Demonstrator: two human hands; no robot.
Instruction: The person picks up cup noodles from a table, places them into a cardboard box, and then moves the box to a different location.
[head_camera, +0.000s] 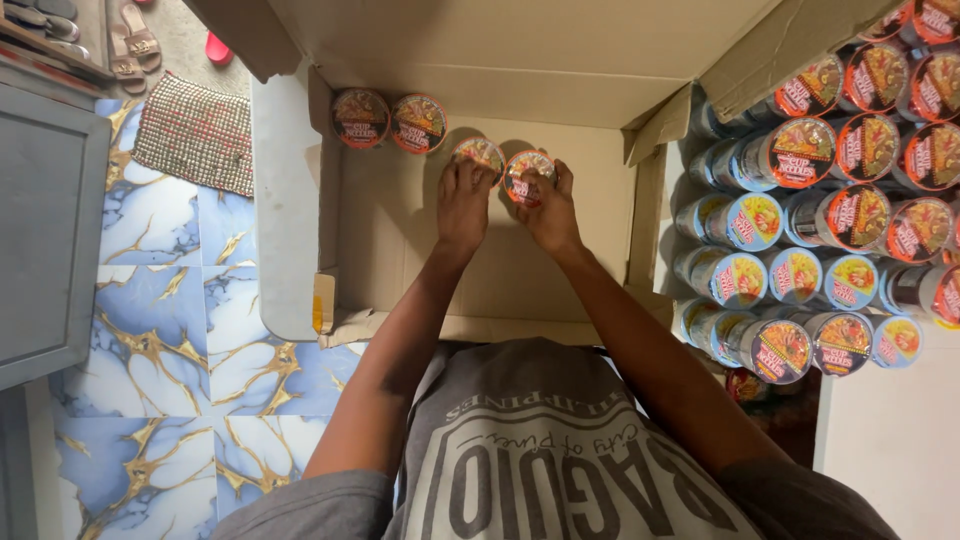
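Cardboard box (420, 250): both hands, L (463, 205) & R (548, 210), each gripping noodle cup.

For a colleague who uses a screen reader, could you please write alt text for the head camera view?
The left hand and right hand each hold a noodle cup at the far wall of an open cardboard box, beside two cups already lined up. Stacked cups fill the right.

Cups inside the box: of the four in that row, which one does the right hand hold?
The last cup at the row's right end; the right hand wraps it, while the left hand rests on its neighbour.
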